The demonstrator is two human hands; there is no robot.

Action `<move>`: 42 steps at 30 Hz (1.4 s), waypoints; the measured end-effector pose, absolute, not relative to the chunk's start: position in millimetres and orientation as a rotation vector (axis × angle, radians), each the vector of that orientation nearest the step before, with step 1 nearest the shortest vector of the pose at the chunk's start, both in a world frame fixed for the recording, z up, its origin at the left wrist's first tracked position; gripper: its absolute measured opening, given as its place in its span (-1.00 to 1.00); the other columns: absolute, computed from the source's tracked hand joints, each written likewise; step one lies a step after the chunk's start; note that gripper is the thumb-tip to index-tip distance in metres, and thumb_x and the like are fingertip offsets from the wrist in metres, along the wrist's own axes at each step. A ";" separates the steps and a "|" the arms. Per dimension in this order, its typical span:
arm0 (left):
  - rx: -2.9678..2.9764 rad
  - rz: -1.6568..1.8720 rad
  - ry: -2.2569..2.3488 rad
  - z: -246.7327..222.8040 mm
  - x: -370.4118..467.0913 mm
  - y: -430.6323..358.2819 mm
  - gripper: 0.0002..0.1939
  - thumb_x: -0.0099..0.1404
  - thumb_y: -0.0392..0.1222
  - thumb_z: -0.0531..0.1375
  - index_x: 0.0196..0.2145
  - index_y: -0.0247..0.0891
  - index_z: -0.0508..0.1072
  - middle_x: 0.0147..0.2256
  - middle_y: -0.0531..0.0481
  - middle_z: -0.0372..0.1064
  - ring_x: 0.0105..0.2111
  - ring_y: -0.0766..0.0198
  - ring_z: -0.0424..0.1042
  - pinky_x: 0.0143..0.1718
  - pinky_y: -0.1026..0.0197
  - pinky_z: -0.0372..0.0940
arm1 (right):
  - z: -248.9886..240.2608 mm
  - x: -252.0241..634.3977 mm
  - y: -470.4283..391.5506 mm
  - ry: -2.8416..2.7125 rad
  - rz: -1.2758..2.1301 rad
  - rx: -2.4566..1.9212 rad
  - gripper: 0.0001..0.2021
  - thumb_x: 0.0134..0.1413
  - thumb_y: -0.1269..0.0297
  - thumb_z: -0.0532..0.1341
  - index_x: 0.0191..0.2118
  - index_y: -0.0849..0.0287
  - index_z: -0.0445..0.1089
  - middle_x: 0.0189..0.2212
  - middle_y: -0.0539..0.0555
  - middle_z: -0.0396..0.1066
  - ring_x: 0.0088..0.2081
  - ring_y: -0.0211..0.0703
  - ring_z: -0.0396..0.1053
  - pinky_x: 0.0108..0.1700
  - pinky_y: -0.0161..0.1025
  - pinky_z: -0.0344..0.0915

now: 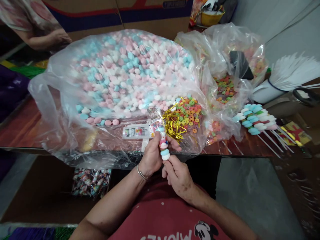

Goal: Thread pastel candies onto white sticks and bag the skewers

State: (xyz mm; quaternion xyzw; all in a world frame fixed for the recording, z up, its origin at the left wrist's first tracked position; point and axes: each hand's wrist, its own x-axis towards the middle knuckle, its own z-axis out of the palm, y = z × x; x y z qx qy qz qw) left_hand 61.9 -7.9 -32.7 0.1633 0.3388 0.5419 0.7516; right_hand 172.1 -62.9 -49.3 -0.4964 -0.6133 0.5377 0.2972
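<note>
A marshmallow skewer (165, 152), with blue, white and pink pieces in a row, stands between my hands close to the table's front edge. My left hand (151, 155) is wrapped round its middle, where a printed see-through wrapper (155, 115) covers the upper part. With thumb and fingers my right hand (178, 176) pinches the skewer's lower end, at the white marshmallow. Flat printed wrappers (136, 131) lie just left of the upper end. Gold twist ties (175, 126) are heaped to its right, beside ring-shaped gummies (191, 115).
A big plastic bag of marshmallows (125, 73) spreads over the table (20, 123). Finished-looking skewers (258, 120) are stacked at right, near a white mug of sticks (265, 91). A dark phone-like object (241, 65) rests on gummy bags. An open box (45, 193) holds wrapped sweets below. Another person's arm (47, 40) shows.
</note>
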 end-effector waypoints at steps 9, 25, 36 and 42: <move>0.432 1.242 0.715 -24.3 50.4 -11.8 -0.60 0.22 0.11 0.23 -0.22 -0.31 0.40 -0.58 0.11 0.31 -0.65 0.37 0.33 -0.60 0.32 0.27 | -32.7 183.0 -62.3 -2.076 1.308 -1.094 -0.78 0.28 0.29 -0.02 -0.40 0.12 0.23 -0.66 -0.12 0.28 -0.65 -0.39 0.21 -0.54 -0.42 0.08; 0.285 1.167 1.040 -16.3 57.4 -21.0 -0.56 0.03 0.14 0.35 -0.46 -0.37 0.46 -0.54 0.08 0.35 -0.62 0.46 0.21 -0.56 0.35 0.18 | -8.4 186.3 -27.3 -2.279 -0.098 -0.999 -0.82 0.22 0.41 0.13 -0.37 0.22 0.44 -0.44 0.10 0.39 -0.35 -0.14 0.22 -0.28 -0.16 0.20; 0.256 1.199 1.044 -18.6 58.3 -19.0 -0.59 -0.07 0.05 0.42 -0.49 -0.35 0.44 -0.56 0.11 0.30 -0.57 0.45 0.23 -0.50 0.37 0.21 | -13.1 184.6 -25.9 -2.299 -0.117 -0.992 -0.82 0.23 0.42 0.10 -0.36 0.24 0.42 -0.46 0.10 0.36 -0.35 -0.13 0.20 -0.28 -0.14 0.14; 0.227 1.175 1.099 -20.1 58.4 -17.8 -0.55 -0.04 0.12 0.40 -0.50 -0.35 0.41 -0.61 0.14 0.25 -0.62 0.45 0.18 -0.57 0.36 0.15 | -14.3 183.5 -26.1 -2.263 -0.114 -1.015 -0.80 0.24 0.44 0.08 -0.37 0.23 0.42 -0.47 0.09 0.35 -0.34 -0.14 0.21 -0.29 -0.15 0.13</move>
